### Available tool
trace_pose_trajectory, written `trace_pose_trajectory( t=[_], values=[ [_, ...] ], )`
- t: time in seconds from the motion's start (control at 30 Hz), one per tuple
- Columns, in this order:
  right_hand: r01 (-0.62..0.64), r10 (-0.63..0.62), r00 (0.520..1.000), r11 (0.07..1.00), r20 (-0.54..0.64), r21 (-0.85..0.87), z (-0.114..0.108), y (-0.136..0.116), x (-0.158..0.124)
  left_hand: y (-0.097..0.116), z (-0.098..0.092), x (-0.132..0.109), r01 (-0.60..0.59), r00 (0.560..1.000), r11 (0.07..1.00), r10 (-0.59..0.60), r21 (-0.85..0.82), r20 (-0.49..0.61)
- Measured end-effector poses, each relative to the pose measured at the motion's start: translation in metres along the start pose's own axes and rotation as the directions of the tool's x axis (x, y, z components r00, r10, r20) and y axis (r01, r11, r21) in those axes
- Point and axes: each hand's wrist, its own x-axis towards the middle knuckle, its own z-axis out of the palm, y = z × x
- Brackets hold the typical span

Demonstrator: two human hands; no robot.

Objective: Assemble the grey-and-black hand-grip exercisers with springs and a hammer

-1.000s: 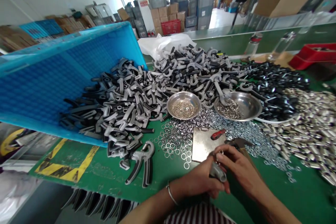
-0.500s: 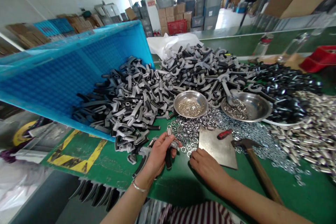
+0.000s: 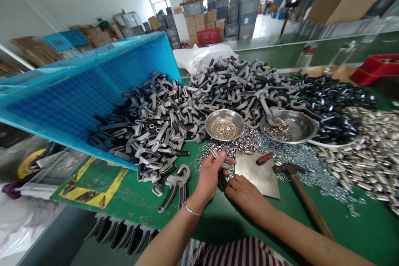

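Observation:
My left hand [image 3: 212, 176] is closed around a grey-and-black handle piece [image 3: 222, 180], with a coil spring [image 3: 215, 154] standing up by the thumb. My right hand [image 3: 245, 193] sits right beside it, fingers pinched together at the lower end of the piece; what is in them is too small or hidden to name. Loose metal rings [image 3: 199, 160] lie just beyond the hands. To the left of my left wrist rests a hooked clamp with two black-gripped handles [image 3: 177, 185]. A flat metal plate [image 3: 257, 174] lies behind my right hand.
A hammer [image 3: 302, 199] and a red-handled tool [image 3: 264, 158] lie at the right. Two steel bowls [image 3: 225, 136] [image 3: 307, 131] hold small parts. A tipped blue crate [image 3: 93, 79] spills grey-black handles [image 3: 162, 120]. Metal cylinders [image 3: 370, 153] are heaped far right.
My left hand has moved right with the handle piece and spring, up against my right hand. The hooked clamp on the table now shows fully. My right hand has barely moved.

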Motion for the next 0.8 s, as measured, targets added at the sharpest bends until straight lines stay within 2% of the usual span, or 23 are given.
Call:
trace_pose_trajectory(
  t=[0.07,0.1,0.13,0.17,0.2,0.23,0.27,0.3,0.33,0.37,0.43,0.57,0.63,0.7,0.73,0.8],
  values=[
    [-0.018,0.020,0.999,0.997,-0.030,0.071,-0.003,0.003,0.002,-0.002,-0.005,-0.006,-0.031,0.999,0.993,0.036,0.114,-0.037],
    [-0.062,0.075,0.995,0.981,-0.064,0.182,-0.007,0.005,0.000,-0.004,-0.008,-0.010,-0.047,0.997,0.984,0.057,0.171,-0.051],
    [-0.131,0.175,0.980,0.926,-0.092,0.355,-0.013,0.008,-0.003,-0.006,-0.008,-0.014,-0.060,0.996,0.974,0.073,0.217,-0.051],
    [-0.204,0.309,0.947,0.796,-0.093,0.570,-0.020,0.010,-0.008,-0.008,-0.008,-0.018,-0.073,0.995,0.964,0.086,0.254,-0.040],
    [-0.251,0.448,0.893,0.579,-0.045,0.776,-0.027,0.012,-0.013,-0.010,-0.006,-0.020,-0.093,0.994,0.954,0.103,0.285,-0.022],
    [-0.256,0.552,0.833,0.312,0.045,0.915,-0.033,0.014,-0.017,-0.012,-0.002,-0.023,-0.118,0.992,0.942,0.123,0.314,0.003],
    [-0.228,0.602,0.786,0.065,0.144,0.971,-0.039,0.014,-0.021,-0.014,0.004,-0.024,-0.146,0.989,0.930,0.144,0.338,0.032],
    [-0.186,0.608,0.760,-0.135,0.230,0.973,-0.043,0.014,-0.024,-0.015,0.010,-0.025,-0.176,0.984,0.917,0.165,0.357,0.061],
    [-0.142,0.590,0.756,-0.275,0.284,0.951,-0.046,0.013,-0.026,-0.017,0.017,-0.025,-0.200,0.980,0.907,0.180,0.370,0.087],
    [-0.107,0.570,0.761,-0.360,0.310,0.927,-0.048,0.012,-0.028,-0.018,0.023,-0.025,-0.212,0.977,0.902,0.186,0.375,0.104],
    [-0.081,0.540,0.771,-0.442,0.337,0.893,-0.049,0.010,-0.029,-0.020,0.034,-0.024,-0.201,0.979,0.908,0.172,0.367,0.109],
    [-0.125,0.499,0.762,-0.514,0.414,0.849,-0.048,0.011,-0.033,-0.024,0.041,-0.025,-0.163,0.987,0.910,0.145,0.381,0.076],
    [-0.162,0.492,0.772,-0.460,0.403,0.873,-0.050,0.014,-0.036,-0.027,0.042,-0.026,-0.164,0.986,0.887,0.142,0.431,0.084],
    [-0.200,0.522,0.789,-0.280,0.324,0.939,-0.052,0.017,-0.040,-0.028,0.043,-0.026,-0.153,0.988,0.873,0.128,0.463,0.086],
    [-0.220,0.554,0.792,-0.133,0.257,0.966,-0.053,0.019,-0.042,-0.027,0.043,-0.027,-0.143,0.990,0.875,0.115,0.463,0.087],
    [-0.238,0.600,0.799,0.244,0.047,0.940,-0.054,0.022,-0.046,-0.024,0.046,-0.027,-0.125,0.990,0.890,0.086,0.439,0.108]
  ],
)
